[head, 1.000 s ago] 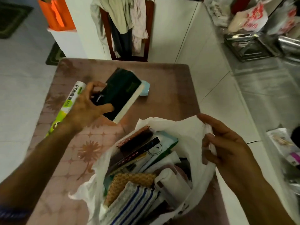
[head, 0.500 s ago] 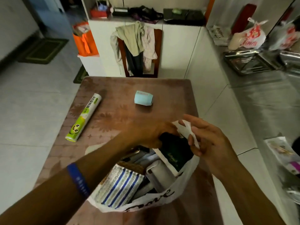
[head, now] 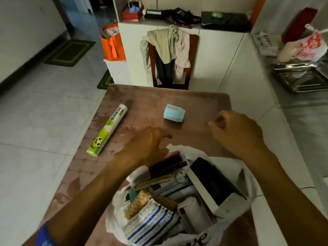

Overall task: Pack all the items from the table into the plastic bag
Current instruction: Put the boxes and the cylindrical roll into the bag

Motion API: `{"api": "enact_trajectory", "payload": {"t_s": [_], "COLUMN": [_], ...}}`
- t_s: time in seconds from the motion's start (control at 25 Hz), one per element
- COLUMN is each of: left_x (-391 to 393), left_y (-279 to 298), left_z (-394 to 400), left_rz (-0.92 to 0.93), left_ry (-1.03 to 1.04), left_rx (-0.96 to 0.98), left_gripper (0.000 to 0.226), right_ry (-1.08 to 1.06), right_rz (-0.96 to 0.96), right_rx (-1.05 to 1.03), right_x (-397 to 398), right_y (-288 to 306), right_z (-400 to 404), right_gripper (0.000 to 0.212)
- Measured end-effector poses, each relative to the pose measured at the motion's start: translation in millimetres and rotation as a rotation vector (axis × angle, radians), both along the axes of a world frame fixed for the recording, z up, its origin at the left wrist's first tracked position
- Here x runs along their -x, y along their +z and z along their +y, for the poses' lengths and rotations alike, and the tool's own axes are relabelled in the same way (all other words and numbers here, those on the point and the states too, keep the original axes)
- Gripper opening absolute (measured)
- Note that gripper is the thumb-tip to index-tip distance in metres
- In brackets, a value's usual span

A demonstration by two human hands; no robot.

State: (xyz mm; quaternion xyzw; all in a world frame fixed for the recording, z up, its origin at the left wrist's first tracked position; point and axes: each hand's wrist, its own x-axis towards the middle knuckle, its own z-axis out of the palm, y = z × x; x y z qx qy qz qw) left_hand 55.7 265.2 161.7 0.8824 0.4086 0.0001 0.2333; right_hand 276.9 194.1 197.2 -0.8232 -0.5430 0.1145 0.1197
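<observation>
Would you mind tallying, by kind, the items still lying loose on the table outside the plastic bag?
Roll of cling film in green and white wrapper: 1
Small light blue box: 1
Total: 2

Both lie on the table beyond the plastic bag; neither the left hand nor the right hand holds anything.

Both forearms are bare from the bottom edge of the frame up to the hands, with no sleeve showing on either. The left hand has a bright blue wristband around the forearm at the lower left edge, a plain smooth band with faint pale markings too blurred to read. The right hand and its wrist carry nothing, and pale fingernails show at its fingertips.
</observation>
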Motion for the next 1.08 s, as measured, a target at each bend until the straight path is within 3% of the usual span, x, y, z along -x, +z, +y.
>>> {"api": "enact_trajectory", "payload": {"t_s": [0.08, 0.16, 0.28, 0.4, 0.52, 0.6, 0.72, 0.8, 0.92, 1.0, 1.08], "left_x": [24, 39, 46, 57, 73, 82, 107, 127, 140, 131, 116], "left_y": [3, -3, -19, -35, -46, -46, -32, -22, -16, -18, -11], "left_z": [21, 32, 37, 58, 73, 73, 55, 35, 4, -15, -30], "left_rz": [0.266, 0.369, 0.388, 0.404, 0.316, 0.244, 0.136, 0.084, 0.132, -0.068, -0.469], "left_ry": [-0.038, -0.072, -0.108, -0.062, 0.026, 0.040, 0.037, 0.121, 0.361, 0.569, 0.734], "left_rx": [0.095, 0.313, 0.405, 0.392, 0.408, 0.476, 0.553, 0.455, 0.260, 0.227, 0.301], "left_gripper": [0.064, 0.066, 0.043, 0.015, 0.009, 0.016, 0.036, 0.037, 0.029, 0.032, 0.033], "right_ry": [0.080, 0.165, 0.207, 0.208, 0.171, 0.078, -0.010, -0.029, 0.012, 0.081, 0.196], "right_rz": [0.100, 0.155, 0.111, -0.054, -0.139, -0.143, 0.078, 0.239, 0.470, 0.697, 0.982], "right_rx": [0.021, 0.134, 0.318, 0.344, 0.363, 0.299, 0.290, 0.357, 0.350, 0.255, 0.112], "right_x": [12, 20, 20, 14, 8, 1, -3, -1, 14, 33, 42], "right_y": [-22, -68, -148, -205, -233, -245, -249, -241, -203, -144, -79], "right_z": [75, 147, 210, 239, 252, 258, 258, 241, 208, 177, 121], "right_gripper": [0.019, 0.028, 0.063, 0.087, 0.097, 0.096, 0.103, 0.106, 0.084, 0.061, 0.041]}}
